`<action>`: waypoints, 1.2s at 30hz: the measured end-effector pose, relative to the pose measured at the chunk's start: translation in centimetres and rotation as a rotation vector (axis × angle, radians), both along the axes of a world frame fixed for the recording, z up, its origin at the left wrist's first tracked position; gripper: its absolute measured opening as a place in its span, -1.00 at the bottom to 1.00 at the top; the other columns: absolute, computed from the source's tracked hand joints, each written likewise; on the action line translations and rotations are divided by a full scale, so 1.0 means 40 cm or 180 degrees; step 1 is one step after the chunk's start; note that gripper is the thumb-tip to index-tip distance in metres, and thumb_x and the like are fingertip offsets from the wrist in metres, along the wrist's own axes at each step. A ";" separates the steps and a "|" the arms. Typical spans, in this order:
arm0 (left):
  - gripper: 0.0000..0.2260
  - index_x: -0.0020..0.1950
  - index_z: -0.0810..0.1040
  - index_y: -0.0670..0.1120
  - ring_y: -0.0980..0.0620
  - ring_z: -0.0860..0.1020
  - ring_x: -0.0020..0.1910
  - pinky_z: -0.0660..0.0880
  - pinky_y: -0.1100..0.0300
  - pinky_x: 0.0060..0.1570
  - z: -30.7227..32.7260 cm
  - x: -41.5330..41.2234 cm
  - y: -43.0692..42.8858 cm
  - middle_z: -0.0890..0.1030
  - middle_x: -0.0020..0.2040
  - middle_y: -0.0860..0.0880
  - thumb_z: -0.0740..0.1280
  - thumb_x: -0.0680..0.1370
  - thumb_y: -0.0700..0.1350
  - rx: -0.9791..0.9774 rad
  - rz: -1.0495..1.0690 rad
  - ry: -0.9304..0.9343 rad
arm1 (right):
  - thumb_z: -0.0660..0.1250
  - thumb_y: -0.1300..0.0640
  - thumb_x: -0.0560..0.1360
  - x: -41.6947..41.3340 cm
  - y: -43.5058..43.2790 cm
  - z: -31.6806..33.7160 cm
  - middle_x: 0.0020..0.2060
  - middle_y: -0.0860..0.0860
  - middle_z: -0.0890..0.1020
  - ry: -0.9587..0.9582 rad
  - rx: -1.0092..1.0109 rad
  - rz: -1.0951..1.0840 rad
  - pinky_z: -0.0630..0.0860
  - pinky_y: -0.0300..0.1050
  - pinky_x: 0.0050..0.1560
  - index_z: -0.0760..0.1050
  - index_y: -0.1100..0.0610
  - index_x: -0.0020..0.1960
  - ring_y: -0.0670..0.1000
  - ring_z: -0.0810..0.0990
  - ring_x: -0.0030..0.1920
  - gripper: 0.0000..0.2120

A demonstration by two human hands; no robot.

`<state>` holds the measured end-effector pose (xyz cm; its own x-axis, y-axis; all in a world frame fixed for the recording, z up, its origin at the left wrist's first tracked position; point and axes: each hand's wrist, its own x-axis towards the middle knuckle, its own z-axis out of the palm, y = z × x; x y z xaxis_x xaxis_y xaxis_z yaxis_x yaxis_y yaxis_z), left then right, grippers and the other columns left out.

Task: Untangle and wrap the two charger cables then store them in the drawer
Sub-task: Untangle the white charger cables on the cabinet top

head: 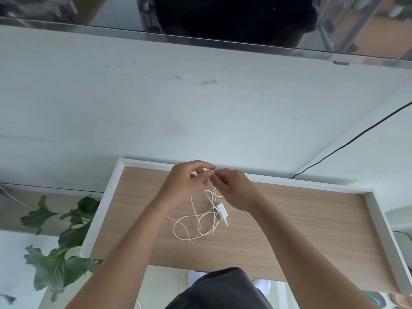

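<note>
Nearest you: a dark garment (218, 288) at the bottom edge, with both forearms reaching forward over the counter (301, 219). It has a wood-grain surface with a raised white rim. From this view I cannot tell whether it is itself the drawer; no other drawer shows.

Next out: the charger cables (198, 221) lie on the wood as one loose white heap. The loops cross each other, nothing is wrapped, and the two leads are not clearly parted. The heap spreads mostly left to right. A white plug block (220, 210) sits at its right end, just under your right wrist, with a thin connector pointing back toward you. The open loops trail off to the left, below your left wrist.

Beyond that: your hands are raised above the heap, near the far rim.
- Left hand (187, 184): fingers curled, thumb and forefinger closed on a strand.
- Right hand (236, 192): fingertips pinching the same strand or one touching it; which one is too fine to tell.

The two pinches all but touch. From there strands run down and back toward you into the heap.

The relation that matters: the tangle lies on your side of the hands and below them, and the block is nearer the right hand. Judgement: untangling is at an early stage, and drawing the hands apart along the left-right axis would likely open the crossings.

Farther: a pale wall (200, 108), a black cord (347, 142) at right, a leafy plant (64, 241) at left, and a glossy dark panel (223, 18) on top.
</note>
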<state>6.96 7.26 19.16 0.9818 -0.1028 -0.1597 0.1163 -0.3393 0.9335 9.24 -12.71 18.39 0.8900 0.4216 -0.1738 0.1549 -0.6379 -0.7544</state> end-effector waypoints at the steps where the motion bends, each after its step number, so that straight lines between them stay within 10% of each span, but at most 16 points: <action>1: -0.89 0.16 0.77 0.18 0.07 0.54 -0.39 0.45 0.24 -0.33 -0.008 -0.002 0.001 0.72 -0.19 -0.01 0.47 0.67 0.05 -0.0065 0.0149 -0.0057 | 0.24 -0.03 0.78 -0.001 -0.004 -0.005 -0.42 -0.08 0.28 0.0042 0.0010 -0.0083 0.19 -0.18 -0.35 0.65 0.19 -0.04 -0.07 0.25 -0.42 -0.61; 7: -0.86 0.13 0.78 0.08 0.02 0.47 -0.47 0.46 0.19 -0.35 -0.039 0.012 0.077 0.70 -0.18 0.03 0.41 0.71 -0.02 -0.0451 0.1596 -0.0330 | 0.35 -0.34 0.64 -0.005 -0.069 -0.038 -0.37 -0.05 0.58 0.0433 0.0287 -0.0557 0.38 -0.13 -0.23 0.79 -0.20 0.00 -0.08 0.37 -0.34 -0.68; 15: -0.83 0.11 0.76 0.08 -0.03 0.56 -0.35 0.60 0.03 -0.14 -0.103 0.004 0.209 0.73 -0.13 0.04 0.36 0.73 0.01 -0.0237 0.2740 -0.0501 | 0.44 -0.36 0.58 -0.002 -0.166 -0.082 -0.56 -0.01 0.46 0.0469 -0.0246 -0.1235 0.27 -0.15 -0.37 0.75 0.01 -0.23 -0.10 0.30 -0.53 -0.52; 20: -0.77 0.33 0.69 -0.12 -0.14 0.66 0.29 0.54 -0.06 0.35 -0.147 -0.018 0.195 0.75 0.25 -0.08 0.33 0.74 -0.14 0.1361 0.1802 -0.0576 | 0.28 0.01 0.73 -0.007 -0.162 -0.078 -0.58 -0.18 0.39 0.0609 -0.0196 -0.1118 0.30 -0.17 -0.36 0.73 -0.09 0.00 -0.12 0.32 -0.55 -0.74; 24: -0.70 0.47 0.61 -0.10 -0.03 0.58 0.40 0.48 0.04 0.42 -0.140 -0.039 0.074 0.67 0.38 -0.02 0.28 0.77 -0.07 0.1050 0.0435 -0.1054 | 0.26 -0.05 0.75 -0.016 -0.108 -0.039 -0.34 0.08 0.50 0.0598 0.0204 -0.0508 0.31 -0.09 -0.29 0.74 -0.16 0.07 -0.04 0.29 -0.40 -0.73; 29: -0.83 0.14 0.69 -0.03 0.16 0.61 -0.06 0.50 0.16 -0.05 -0.121 -0.043 -0.022 0.69 -0.02 0.07 0.30 0.77 -0.07 0.0974 -0.0181 -0.1203 | 0.30 -0.02 0.76 -0.011 -0.073 0.007 -0.36 0.00 0.33 0.0517 0.0680 -0.0409 0.23 -0.11 -0.34 0.76 -0.08 0.09 -0.02 0.23 -0.37 -0.75; 36: -0.74 -0.07 0.67 -0.05 0.17 0.42 -0.44 0.28 0.33 -0.36 -0.088 -0.009 0.024 0.56 -0.39 0.27 0.29 0.76 -0.07 0.0604 0.1705 -0.0680 | 0.40 -0.21 0.67 -0.002 -0.120 0.004 -0.35 -0.01 0.31 0.0587 0.0664 -0.0872 0.31 -0.03 -0.16 0.78 -0.10 -0.04 0.09 0.26 -0.27 -0.73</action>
